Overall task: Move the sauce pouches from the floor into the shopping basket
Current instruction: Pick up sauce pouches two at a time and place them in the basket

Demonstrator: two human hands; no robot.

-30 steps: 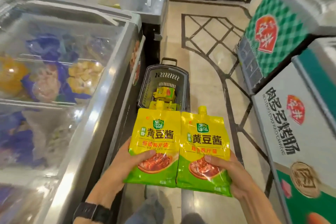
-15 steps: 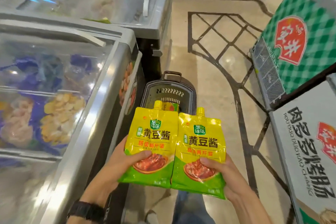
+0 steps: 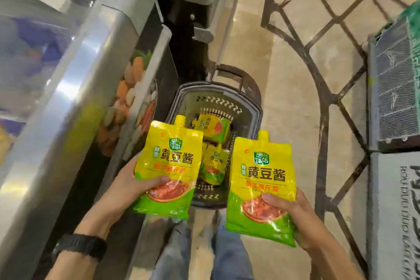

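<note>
We stand on a polished beige floor (image 3: 284, 63) with dark inlaid lines, a chest freezer (image 3: 75, 98) on the left and cartons (image 3: 395, 211) on the right. Our left grip (image 3: 134, 185) is clamped on one soybean sauce pouch (image 3: 172, 161) and our right grip (image 3: 293, 218) on a second pouch (image 3: 261, 179). Both are held over the near end of the grey shopping basket (image 3: 254, 109), where more pouches (image 3: 212, 128) lie.

The shopping basket (image 3: 255, 109) is partly covered by the left pouch (image 3: 172, 161) and the right pouch (image 3: 261, 179). A pouch inside (image 3: 214, 166) is half hidden between them, and the freezer (image 3: 68, 98) contents at left are blurred.
</note>
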